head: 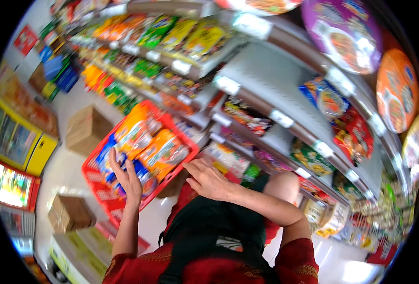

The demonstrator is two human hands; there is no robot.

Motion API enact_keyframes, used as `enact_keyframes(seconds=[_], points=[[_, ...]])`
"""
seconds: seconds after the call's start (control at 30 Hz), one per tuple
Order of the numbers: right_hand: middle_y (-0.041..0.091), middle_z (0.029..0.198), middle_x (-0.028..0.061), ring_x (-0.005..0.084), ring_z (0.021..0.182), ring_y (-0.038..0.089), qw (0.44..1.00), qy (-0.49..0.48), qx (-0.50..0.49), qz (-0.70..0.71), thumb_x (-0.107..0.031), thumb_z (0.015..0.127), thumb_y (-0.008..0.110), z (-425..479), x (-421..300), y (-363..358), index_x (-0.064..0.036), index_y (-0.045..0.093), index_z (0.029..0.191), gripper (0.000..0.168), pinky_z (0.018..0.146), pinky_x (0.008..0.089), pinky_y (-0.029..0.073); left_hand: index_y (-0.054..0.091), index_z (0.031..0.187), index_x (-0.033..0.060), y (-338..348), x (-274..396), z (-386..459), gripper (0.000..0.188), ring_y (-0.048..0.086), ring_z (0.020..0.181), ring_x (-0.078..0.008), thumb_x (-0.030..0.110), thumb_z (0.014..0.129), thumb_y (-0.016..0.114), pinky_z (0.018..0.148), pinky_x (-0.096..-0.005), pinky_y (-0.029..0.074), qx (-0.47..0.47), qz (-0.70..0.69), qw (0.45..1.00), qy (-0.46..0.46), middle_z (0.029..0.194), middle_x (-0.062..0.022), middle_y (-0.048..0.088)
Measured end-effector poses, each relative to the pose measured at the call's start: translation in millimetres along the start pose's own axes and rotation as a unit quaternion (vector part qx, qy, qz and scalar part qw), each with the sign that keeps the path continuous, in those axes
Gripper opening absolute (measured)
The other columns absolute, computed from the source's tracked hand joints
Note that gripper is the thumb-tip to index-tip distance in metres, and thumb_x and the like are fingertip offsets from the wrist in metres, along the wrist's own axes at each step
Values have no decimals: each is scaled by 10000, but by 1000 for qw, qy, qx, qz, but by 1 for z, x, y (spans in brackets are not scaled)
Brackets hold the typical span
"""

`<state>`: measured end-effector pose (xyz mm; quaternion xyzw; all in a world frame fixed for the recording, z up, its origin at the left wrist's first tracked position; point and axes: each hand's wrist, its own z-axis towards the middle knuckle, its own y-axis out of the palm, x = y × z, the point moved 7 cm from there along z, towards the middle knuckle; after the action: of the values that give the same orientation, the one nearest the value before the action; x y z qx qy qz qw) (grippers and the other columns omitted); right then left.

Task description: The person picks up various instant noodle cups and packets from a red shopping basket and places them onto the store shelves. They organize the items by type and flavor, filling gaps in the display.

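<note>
A red plastic shopping basket stands in front of me, holding orange snack packets and blue snack packets. Over the blue packets is my left hand, fingers apart, with nothing seen in it. At the basket's near right rim, my right hand is spread with its palm down; whether it touches the rim I cannot tell. Neither hand grips a packet. The picture is somewhat blurred.
Store shelves with packaged food run from the upper left to the right, above a lower shelf. Cardboard boxes sit on the floor left of the basket. A yellow freezer and a lit red-framed cooler line the far left.
</note>
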<state>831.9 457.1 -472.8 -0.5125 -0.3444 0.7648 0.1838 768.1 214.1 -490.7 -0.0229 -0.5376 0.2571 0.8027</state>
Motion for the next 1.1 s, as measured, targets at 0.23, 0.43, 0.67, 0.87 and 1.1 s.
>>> enact_keyframes(seconds=[0.23,0.43,0.67,0.87,1.1], points=[[466,1194,245,392,1094,460,848,29,379,-370,-148,773,651,-48,35,-240,-40,527,1176,436,884,493,369,487,1268,27,188,216,-10,491,360,1271,-379,180,818,611,1054,-457,283,-292,-115,876,366,1366,-239,383],[559,1144,200,364,1029,533,683,265,364,-575,-347,842,585,-107,156,-420,-54,555,1158,432,871,493,412,357,1381,36,321,292,-21,658,307,1317,-426,401,875,566,1085,-471,261,-412,-50,813,408,1410,-276,332],[522,1234,175,339,1111,498,835,395,206,-324,-454,843,557,-125,249,-449,-70,533,1220,538,940,454,380,216,1417,-81,389,300,-9,945,281,1358,-376,474,792,657,1114,-386,261,-546,-25,796,262,1432,-308,290],[491,1310,153,317,1181,468,903,361,155,-174,-545,843,532,-88,220,-413,-84,514,1273,631,999,420,353,210,1415,-70,375,312,-5,986,350,1319,-383,461,748,705,1087,-370,312,-565,-122,789,211,1398,-300,349],[463,1385,127,298,1253,437,922,335,150,-124,-627,853,499,-19,147,-347,-101,492,1329,709,1056,383,328,431,1265,-58,386,273,19,720,601,946,-183,291,742,781,829,-287,494,-543,-246,801,50,1179,-163,573]])
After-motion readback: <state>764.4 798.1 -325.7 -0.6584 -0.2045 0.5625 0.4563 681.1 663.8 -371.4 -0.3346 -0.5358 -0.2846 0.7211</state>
